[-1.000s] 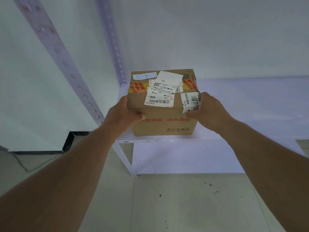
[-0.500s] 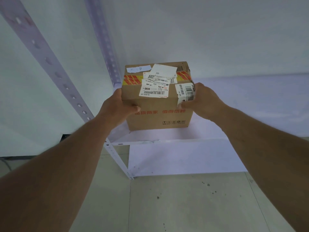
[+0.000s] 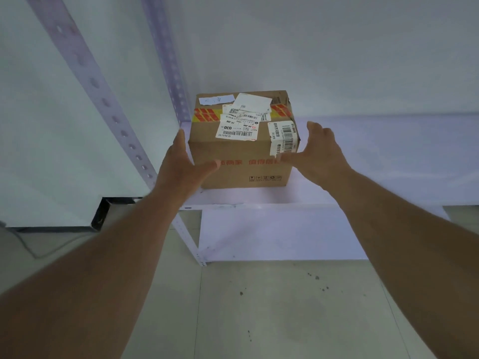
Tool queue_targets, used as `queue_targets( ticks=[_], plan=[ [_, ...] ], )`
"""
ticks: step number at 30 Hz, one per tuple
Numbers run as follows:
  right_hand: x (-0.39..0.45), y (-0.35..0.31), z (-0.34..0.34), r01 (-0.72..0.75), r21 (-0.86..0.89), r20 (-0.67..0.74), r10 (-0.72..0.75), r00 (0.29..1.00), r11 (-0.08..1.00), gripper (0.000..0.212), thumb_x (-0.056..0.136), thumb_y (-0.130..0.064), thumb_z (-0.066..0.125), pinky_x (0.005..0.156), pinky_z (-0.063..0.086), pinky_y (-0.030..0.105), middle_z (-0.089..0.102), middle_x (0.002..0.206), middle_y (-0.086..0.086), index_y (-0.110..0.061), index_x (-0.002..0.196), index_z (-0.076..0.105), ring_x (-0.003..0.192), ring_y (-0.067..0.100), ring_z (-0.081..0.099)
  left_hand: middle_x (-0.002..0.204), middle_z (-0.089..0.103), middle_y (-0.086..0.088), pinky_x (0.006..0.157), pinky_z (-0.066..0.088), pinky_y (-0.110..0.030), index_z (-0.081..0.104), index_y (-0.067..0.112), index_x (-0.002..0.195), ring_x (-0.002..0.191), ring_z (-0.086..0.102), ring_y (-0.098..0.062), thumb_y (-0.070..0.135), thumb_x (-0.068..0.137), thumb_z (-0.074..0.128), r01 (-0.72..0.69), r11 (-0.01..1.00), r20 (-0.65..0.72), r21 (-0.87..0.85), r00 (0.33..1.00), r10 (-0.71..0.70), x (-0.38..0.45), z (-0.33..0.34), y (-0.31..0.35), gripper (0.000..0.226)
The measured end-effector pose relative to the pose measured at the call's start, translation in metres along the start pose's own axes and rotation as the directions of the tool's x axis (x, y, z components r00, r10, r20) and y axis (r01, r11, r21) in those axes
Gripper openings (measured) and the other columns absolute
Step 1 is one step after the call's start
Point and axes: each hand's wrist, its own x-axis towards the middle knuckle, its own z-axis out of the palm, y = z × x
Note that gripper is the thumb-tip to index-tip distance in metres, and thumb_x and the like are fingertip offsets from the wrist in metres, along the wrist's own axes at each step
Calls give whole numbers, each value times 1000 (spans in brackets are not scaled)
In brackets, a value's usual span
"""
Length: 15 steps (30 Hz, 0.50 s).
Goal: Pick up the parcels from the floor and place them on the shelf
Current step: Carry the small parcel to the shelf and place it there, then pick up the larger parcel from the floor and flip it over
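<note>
A brown cardboard parcel (image 3: 241, 156) with white shipping labels and red-yellow tape rests on the white shelf board (image 3: 375, 161), at its left end beside the rear upright. My left hand (image 3: 181, 164) is at the box's left side with fingers spread, the thumb across its front face. My right hand (image 3: 318, 154) is just off the box's right side, fingers apart, thumb close to the front corner label. Neither hand grips the box.
A perforated white upright (image 3: 101, 99) slants down at the left front, with a second upright (image 3: 171, 73) behind it. A lower shelf board (image 3: 280, 234) lies beneath. The tiled floor (image 3: 272, 307) with dark specks is below, and a cable (image 3: 51, 250) runs along the left wall.
Both hands have let go of the parcel and opened, drawing slightly away from its sides. The parcel now rests on the shelf, further back than a second ago.
</note>
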Motion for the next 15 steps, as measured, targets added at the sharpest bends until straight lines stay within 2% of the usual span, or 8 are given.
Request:
queue_targets(
  ticks=[2, 6, 8, 10, 12, 15],
  plan=[
    [-19, -1, -3, 10, -4, -36, -10, 999, 1000, 86, 77, -40, 70, 90, 40, 37, 34, 142, 10, -11, 145, 26, 128, 27, 42, 151, 35, -6, 102, 35, -38, 22, 18, 147, 135, 37, -22, 38, 81, 64, 30, 999, -26, -18, 999, -30, -18, -2, -1, 80],
    [-64, -8, -4, 8, -52, -55, -10, 998, 999, 69, 79, -40, 62, 88, 46, 40, 40, 132, 8, -13, 137, 38, 119, 28, 50, 148, 41, -10, 105, 36, -36, 31, 16, 144, 132, 42, -22, 40, 81, 64, 151, 975, -4, -163, 988, -153, -68, -8, -6, 75],
    [-90, -14, -1, 34, -63, -13, -35, 999, 997, 65, 78, -44, 60, 89, 49, 44, 43, 126, 7, -15, 134, 43, 114, 28, 52, 148, 40, -10, 107, 35, -39, 32, 15, 144, 132, 42, -22, 41, 80, 65, 194, 961, -2, -198, 980, -198, -95, -17, -9, 76],
    [-117, -22, 4, 78, -55, 44, -76, 996, 995, 64, 79, -49, 59, 92, 48, 45, 44, 126, 8, -16, 132, 46, 115, 29, 52, 148, 40, -8, 105, 34, -32, 32, 15, 143, 133, 41, -21, 41, 80, 64, 232, 944, -27, -235, 969, -246, -124, -29, -13, 75],
    [-143, -34, 12, 118, -39, 110, -113, 988, 992, 61, 81, -51, 57, 95, 45, 42, 44, 131, 7, -15, 130, 49, 119, 28, 50, 149, 39, -8, 101, 32, -27, 32, 16, 144, 133, 40, -19, 40, 81, 65, 271, 919, -54, -286, 953, -298, -153, -44, -19, 75],
    [-179, -59, 27, 171, -9, 214, -165, 963, 985, 57, 84, -54, 54, 89, 40, 36, 45, 135, 5, -16, 127, 53, 120, 24, 51, 150, 38, -9, 106, 31, -29, 32, 19, 144, 134, 40, -18, 42, 80, 66, 307, 882, -95, -358, 927, -362, -196, -72, -34, 77]
  ],
)
